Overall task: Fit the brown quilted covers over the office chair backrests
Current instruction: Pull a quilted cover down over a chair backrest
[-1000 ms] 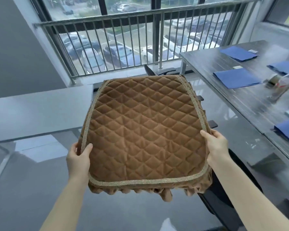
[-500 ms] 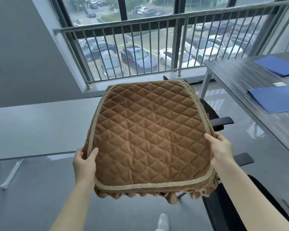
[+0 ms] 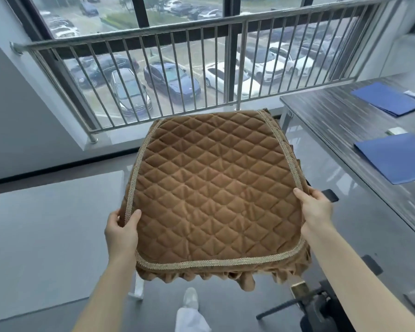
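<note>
Cover: the brown quilted cover (image 3: 213, 197) is hanging in the air before the railing (image 3: 177, 34), beside the table (image 3: 345, 121).
Left hand (image 3: 121, 232): its grip is pinching the left trim.
Right hand (image 3: 318, 208): its grip is clasping the right edge.

Dark grey wood-grain surface (image 3: 340, 121) at right, long edge running away toward the window. Lying flat on it: two blue rectangular folders, far one (image 3: 386, 98) and near one (image 3: 396, 157), well apart. Small white flat item (image 3: 412, 93) beside the far folder; small pale item (image 3: 396, 131), possibly a card, just beyond the near folder. Glossy grey floor (image 3: 46, 236) below; a white shoe (image 3: 190, 298) stands on it.
</note>
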